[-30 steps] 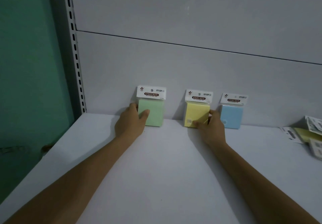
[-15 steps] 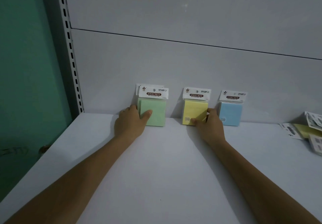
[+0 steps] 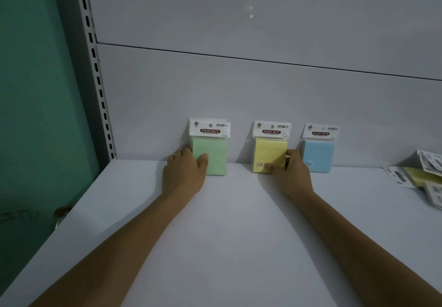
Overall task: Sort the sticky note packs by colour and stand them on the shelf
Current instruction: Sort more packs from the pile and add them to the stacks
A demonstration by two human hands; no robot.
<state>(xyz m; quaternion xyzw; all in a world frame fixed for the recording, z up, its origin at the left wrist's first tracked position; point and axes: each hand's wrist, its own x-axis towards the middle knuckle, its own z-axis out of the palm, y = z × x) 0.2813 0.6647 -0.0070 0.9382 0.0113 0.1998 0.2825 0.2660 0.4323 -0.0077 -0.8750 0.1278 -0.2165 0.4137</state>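
Observation:
Three sticky note packs stand upright against the shelf's back panel. My left hand (image 3: 185, 171) grips the green pack (image 3: 215, 156) at its lower left, thumb on the front and fingers behind; a second white header shows just behind it. My right hand (image 3: 290, 172) holds the yellow pack (image 3: 269, 151) at its lower right corner, thumb across the front. To the right, untouched, stands the blue pack (image 3: 319, 155).
The white shelf board (image 3: 229, 223) reaches from the back panel to me. Several loose packs (image 3: 423, 175), one yellow, lie flat at the right edge. A slotted upright (image 3: 98, 84) and a green wall (image 3: 35, 91) bound the left side.
The front green pack has been pushed back and squared against the one behind it. My hands stay on the green and yellow packs; the camera shifted slightly.

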